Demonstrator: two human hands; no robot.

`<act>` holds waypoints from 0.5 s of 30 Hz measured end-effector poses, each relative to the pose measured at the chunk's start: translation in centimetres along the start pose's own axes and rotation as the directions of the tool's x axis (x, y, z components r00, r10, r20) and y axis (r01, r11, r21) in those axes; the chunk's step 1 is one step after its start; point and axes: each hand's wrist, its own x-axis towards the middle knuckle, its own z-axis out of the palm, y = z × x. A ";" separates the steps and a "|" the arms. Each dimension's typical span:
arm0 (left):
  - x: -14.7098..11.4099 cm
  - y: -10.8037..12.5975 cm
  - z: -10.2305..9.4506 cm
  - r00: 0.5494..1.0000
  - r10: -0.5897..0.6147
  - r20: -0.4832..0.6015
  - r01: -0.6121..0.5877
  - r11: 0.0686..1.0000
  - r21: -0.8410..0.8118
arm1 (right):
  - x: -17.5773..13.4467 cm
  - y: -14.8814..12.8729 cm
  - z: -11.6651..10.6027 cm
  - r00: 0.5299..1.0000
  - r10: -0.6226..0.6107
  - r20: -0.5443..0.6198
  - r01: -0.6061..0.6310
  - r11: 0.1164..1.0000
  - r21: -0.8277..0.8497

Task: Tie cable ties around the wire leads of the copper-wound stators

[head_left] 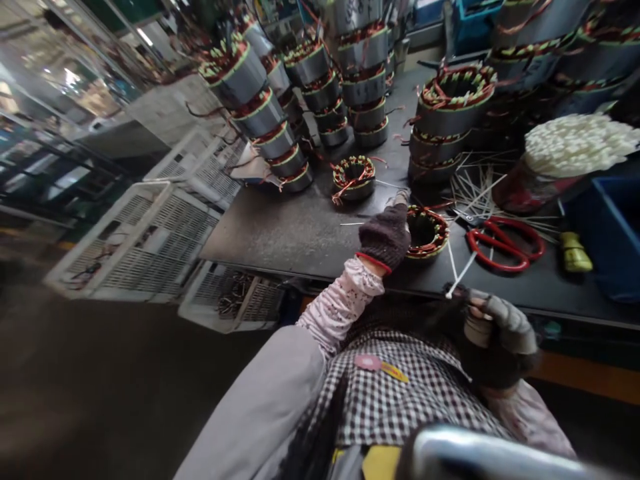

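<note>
My left hand (385, 235), in a dark knit glove with worn fingertips, is closed over the left side of a small motor stator (428, 233) lying on the bench. Red-brown windings and pale ties ring the stator's open top. My right hand (503, 327), in a dark glove with greyish fingers, is held low in front of the bench edge with its fingers bent together. At its fingertips is a white cable tie (461, 275), bent into a V near the stator's right side. The exact pinch is partly hidden.
Red-handled scissors (505, 245) lie right of the stator, among loose white strips (477, 193). Beyond stand a can of white ties (575, 147), a yellow-handled tool (575, 252) and a blue bin (610, 233). Another stator (353, 179) and stator stacks (365, 80) occupy the back. White crates (150, 233) stand left.
</note>
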 end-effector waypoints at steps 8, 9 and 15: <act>-1.5 -0.5 2.8 0.987 -0.021 -0.156 0.016 0.999 -0.031 | 5.1 0.3 1.7 0.971 0.230 0.061 -0.232 0.972 0.038; -1.6 -0.5 2.7 0.990 -0.025 -0.142 0.018 0.999 -0.049 | 6.1 0.0 1.8 0.956 0.285 0.076 -0.287 0.958 0.019; -3.2 -1.2 -0.1 0.946 0.320 -0.041 -0.319 0.910 -0.263 | 8.8 -1.4 0.7 0.955 0.295 -0.011 -0.288 0.938 0.196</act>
